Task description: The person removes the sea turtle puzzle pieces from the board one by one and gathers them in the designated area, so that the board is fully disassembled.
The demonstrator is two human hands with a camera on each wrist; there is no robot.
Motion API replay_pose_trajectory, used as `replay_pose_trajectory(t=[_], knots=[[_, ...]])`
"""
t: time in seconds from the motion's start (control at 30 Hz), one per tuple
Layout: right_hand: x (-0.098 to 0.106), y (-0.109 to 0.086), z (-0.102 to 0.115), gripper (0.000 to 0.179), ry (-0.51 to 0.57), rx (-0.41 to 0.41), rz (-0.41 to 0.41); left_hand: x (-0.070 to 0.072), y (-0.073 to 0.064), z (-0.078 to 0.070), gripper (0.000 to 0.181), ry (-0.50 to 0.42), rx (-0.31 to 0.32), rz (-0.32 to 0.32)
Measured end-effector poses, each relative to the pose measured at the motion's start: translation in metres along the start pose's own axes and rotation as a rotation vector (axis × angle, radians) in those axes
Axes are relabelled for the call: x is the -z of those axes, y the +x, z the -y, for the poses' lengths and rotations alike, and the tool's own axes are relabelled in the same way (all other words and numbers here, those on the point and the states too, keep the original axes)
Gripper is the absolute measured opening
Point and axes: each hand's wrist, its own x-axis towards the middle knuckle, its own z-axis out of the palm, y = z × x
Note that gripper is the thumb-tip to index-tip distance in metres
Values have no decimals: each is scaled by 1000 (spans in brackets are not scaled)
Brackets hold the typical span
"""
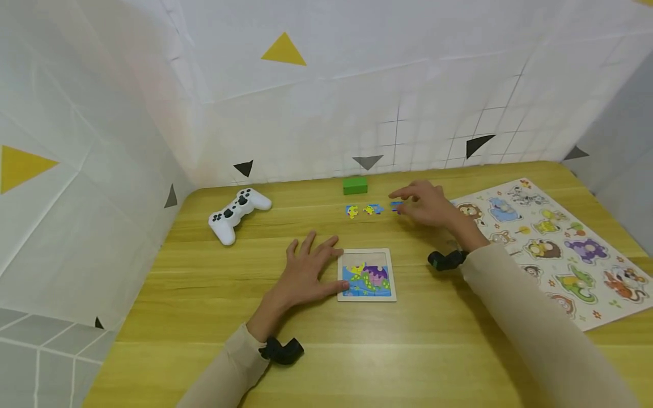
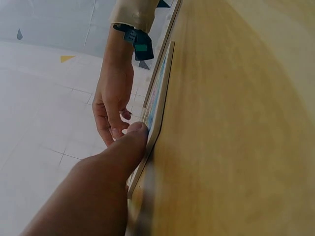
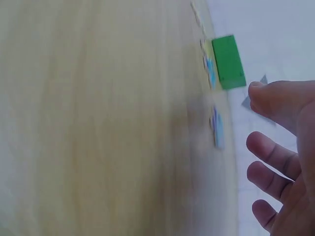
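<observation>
A small wooden jigsaw tray (image 1: 364, 258) lies on the table, its lower part filled with a blue, purple and yellow picture and its top strip bare. My left hand (image 1: 303, 277) rests at the tray's left side with fingers spread, the thumb (image 2: 135, 142) over its edge. Past the tray, my right hand (image 1: 427, 205) hovers with loosely bent fingers over a blue puzzle piece (image 1: 395, 205), which it partly covers in the head view. Between its thumb and fingers nothing shows in the right wrist view. Two more pieces, one yellow (image 1: 352, 211) and one yellow-blue (image 1: 376, 209), lie to the left.
A green block (image 1: 355, 185) sits behind the loose pieces, near the wall sheet. At the back left lies a white game controller (image 1: 237, 214). A large animal puzzle board (image 1: 548, 272) covers the right side, partly under the right forearm.
</observation>
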Motion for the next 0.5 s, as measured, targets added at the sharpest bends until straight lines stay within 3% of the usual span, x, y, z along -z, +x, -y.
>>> replay_pose_trajectory(t=[0.3, 0.5], knots=[[-11, -12, 21, 30, 98, 151, 15, -2, 1, 1, 75, 13, 12, 11], [-22, -21, 38, 30, 144, 152, 108, -1, 1, 0, 75, 14, 13, 16]])
